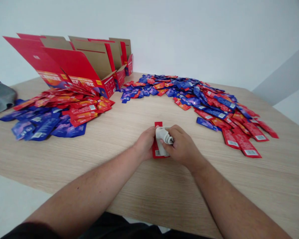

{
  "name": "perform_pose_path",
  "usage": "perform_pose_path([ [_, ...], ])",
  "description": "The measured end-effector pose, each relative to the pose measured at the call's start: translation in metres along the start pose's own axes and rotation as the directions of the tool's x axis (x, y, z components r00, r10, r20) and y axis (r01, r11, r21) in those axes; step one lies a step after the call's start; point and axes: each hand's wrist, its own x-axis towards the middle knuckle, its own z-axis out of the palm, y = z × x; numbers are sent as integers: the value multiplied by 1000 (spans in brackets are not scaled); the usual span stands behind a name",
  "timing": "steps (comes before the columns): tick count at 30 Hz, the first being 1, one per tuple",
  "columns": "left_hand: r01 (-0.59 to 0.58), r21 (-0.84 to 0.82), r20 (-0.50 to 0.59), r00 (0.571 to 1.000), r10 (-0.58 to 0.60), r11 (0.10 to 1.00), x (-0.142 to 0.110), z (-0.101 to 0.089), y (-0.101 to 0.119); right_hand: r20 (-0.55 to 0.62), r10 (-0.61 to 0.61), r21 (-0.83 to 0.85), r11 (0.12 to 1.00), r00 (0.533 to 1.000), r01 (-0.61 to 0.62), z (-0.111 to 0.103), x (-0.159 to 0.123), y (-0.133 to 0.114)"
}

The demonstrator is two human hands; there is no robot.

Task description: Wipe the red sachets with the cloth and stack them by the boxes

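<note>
Near the middle of the table, my left hand grips the left edge of a red sachet, which has a white barcode label at its lower end. My right hand is closed around a bunched whitish cloth, which lies against the face of the sachet. The cloth and my fingers cover much of the sachet. On the left lie a pile of red sachets and blue sachets. A larger mixed pile of red and blue sachets curves from the back round to the right.
Several open red cardboard boxes with raised flaps stand at the back left of the wooden table. A grey cloth item lies at the far left edge. Behind the table rises a white wall.
</note>
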Motion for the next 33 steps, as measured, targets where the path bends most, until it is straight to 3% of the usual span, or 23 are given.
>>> perform_pose_path([
  [3,205,-11,87,975,-203,979,-9,6,-2,-37,26,-34,999,999,-27,11,1,5],
  [6,173,50,47,983,-175,984,-15,12,-4,-111,123,-48,990,986,-129,10,2,11],
  [8,119,56,-32,993,-117,991,-16,13,-4,-46,86,-24,996,995,-87,6,0,9],
  [10,93,27,-74,993,-91,995,-15,12,-2,82,-28,17,999,996,27,4,-2,2],
  [13,123,11,-28,992,-122,992,-15,10,1,159,-124,47,992,979,118,6,-2,-2],
  [17,127,112,-25,992,-125,985,-16,11,-1,-39,82,-49,995,996,-84,8,1,7],
  [19,126,130,-37,992,-123,983,-14,11,-3,-75,136,-74,987,988,-142,7,0,6],
  [22,32,29,-70,997,-30,999,-11,8,1,119,29,-49,999,992,-23,7,-4,-7],
  [24,-7,-29,-94,996,4,1000,-8,4,5,280,-61,-18,998,958,68,9,-6,-14],
  [25,-9,-45,-100,995,4,999,-7,3,7,307,-75,-14,996,949,84,10,-7,-15],
  [27,-1,-54,-123,992,-6,999,-6,3,9,250,-38,-35,998,968,48,12,-7,-8],
  [29,-9,-14,-149,989,7,1000,-7,5,7,84,77,-83,994,993,-70,11,-4,5],
  [31,-9,48,-152,988,16,999,-10,8,5,-47,219,-114,968,975,-223,7,1,20],
  [33,-5,84,-139,990,17,996,-15,10,8,-94,374,-123,915,923,-383,2,4,30],
])
